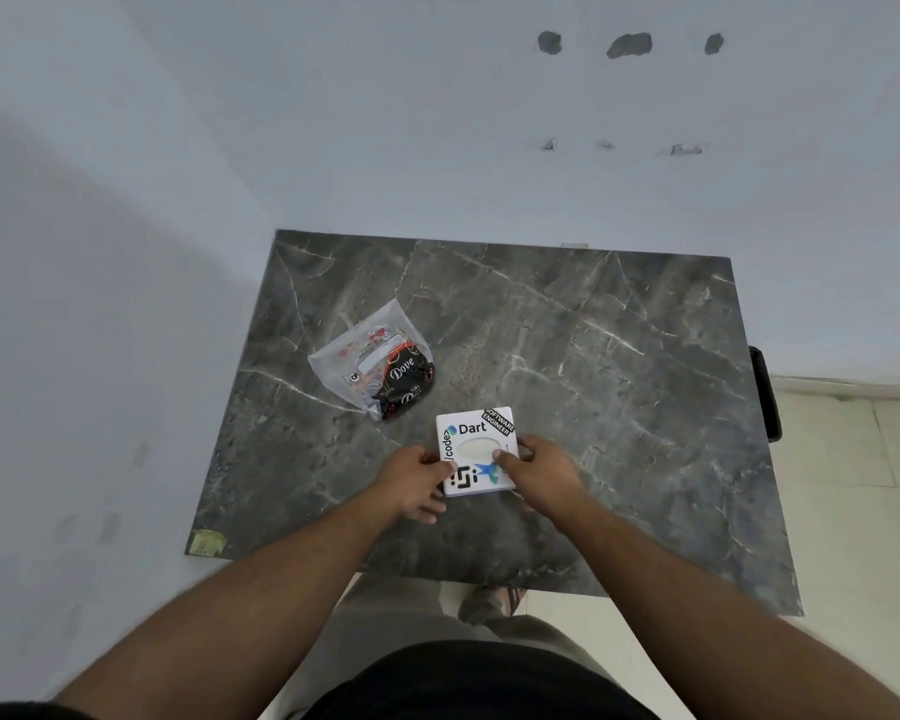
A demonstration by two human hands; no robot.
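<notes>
White box [476, 449] (stickers: Dart, code) with oval window.

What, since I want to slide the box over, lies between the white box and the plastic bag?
Nothing: the head view shows only bare marble table between the white box and the plastic bag; they lie apart.

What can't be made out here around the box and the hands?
Head view only.
- white box: its left and right edges are covered by the left hand and right hand; the underside is hidden against the table.
- oval window on the box: pale, contents unclear.
- plastic bag: crumpled film blurs all but a Dove pack.
- dark object at the table's right edge: mostly hidden behind the table.
</notes>
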